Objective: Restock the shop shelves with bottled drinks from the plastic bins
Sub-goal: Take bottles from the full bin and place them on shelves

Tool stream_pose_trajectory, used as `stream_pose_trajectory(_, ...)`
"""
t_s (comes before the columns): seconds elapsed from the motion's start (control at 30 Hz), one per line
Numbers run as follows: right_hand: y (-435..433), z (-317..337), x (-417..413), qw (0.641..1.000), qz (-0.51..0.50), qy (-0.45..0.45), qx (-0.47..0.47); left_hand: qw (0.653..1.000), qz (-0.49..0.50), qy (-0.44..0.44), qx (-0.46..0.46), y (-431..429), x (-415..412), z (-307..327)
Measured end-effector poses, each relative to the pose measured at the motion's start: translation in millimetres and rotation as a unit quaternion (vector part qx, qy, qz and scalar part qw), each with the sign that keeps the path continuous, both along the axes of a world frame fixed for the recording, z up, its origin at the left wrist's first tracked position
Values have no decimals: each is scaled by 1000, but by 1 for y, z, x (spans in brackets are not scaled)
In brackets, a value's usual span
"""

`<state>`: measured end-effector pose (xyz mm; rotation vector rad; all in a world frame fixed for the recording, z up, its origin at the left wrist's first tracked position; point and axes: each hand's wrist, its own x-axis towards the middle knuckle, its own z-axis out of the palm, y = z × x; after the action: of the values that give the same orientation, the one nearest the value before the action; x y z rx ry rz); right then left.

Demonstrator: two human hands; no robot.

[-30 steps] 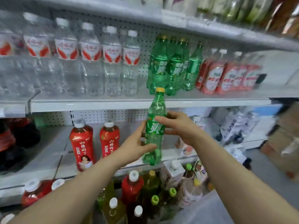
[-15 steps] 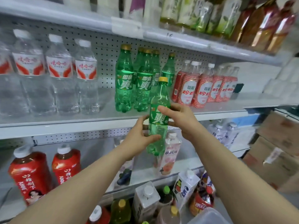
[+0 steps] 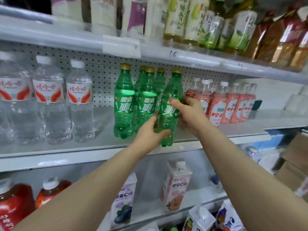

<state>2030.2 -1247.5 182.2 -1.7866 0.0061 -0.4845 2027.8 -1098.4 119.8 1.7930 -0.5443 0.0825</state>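
Leftmost on the middle shelf (image 3: 66, 148) stand clear water bottles (image 3: 48, 99) with red and white labels, upright and close together. Next comes a cluster of green soda bottles (image 3: 124, 104) with gold caps, standing in front of the pegboard back. Just beside them, the left hand (image 3: 149, 133) grips the lower body of one more green bottle (image 3: 168, 114), thumb wrapped across its front. This bottle's long axis runs nearly vertical, gold cap up and leaning slightly right, label facing the camera. Its base sits at the shelf's front edge, though whether it touches the shelf is hard to tell. The right hand (image 3: 191, 114) clasps the label band, thumb in front and fingers behind. Right of it stand red-patterned bottles (image 3: 216, 105) with white caps.
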Motion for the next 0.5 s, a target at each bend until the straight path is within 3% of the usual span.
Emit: stream_pose_trajectory(0.5, -6, -17, 39, 999, 13, -38, 31, 996, -23, -16, 89, -16, 32, -33)
